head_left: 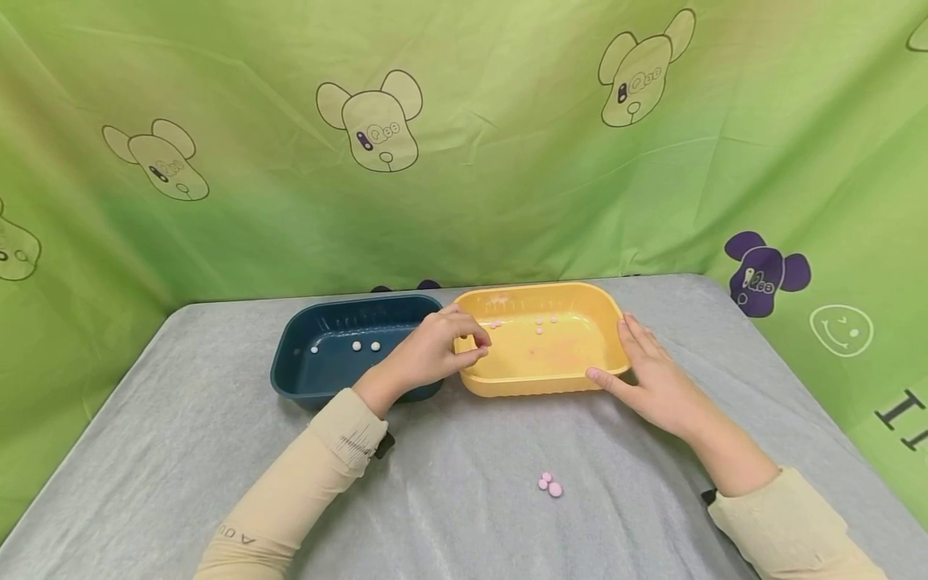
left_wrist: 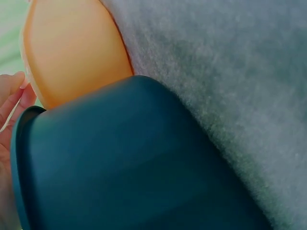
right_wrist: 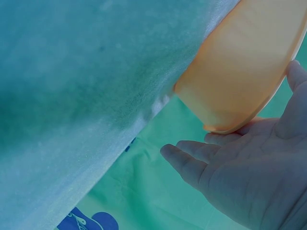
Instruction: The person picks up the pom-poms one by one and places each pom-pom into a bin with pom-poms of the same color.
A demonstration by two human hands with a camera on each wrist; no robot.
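A yellow basin (head_left: 544,385) stands right beside a dark blue basin (head_left: 312,395) on the cloth-covered table. Over the yellow basin's left rim, my left hand (head_left: 433,348) has thumb and forefinger together, pinching a small pink ball (left_wrist: 24,85) that the fingertips mostly hide. My right hand (head_left: 656,383) rests against the yellow basin's right end, fingers extended along the outside and thumb at the front rim. Several pink balls (head_left: 539,330) lie inside the yellow basin. White balls (head_left: 357,346) sit in the blue basin, partly covered by my left forearm.
Three pink balls (head_left: 555,490) lie close together on the grey cloth (head_left: 449,499) in front of the yellow basin. A green curtain (head_left: 493,201) with printed cartoon heads hangs right behind the table's back edge and along its sides.
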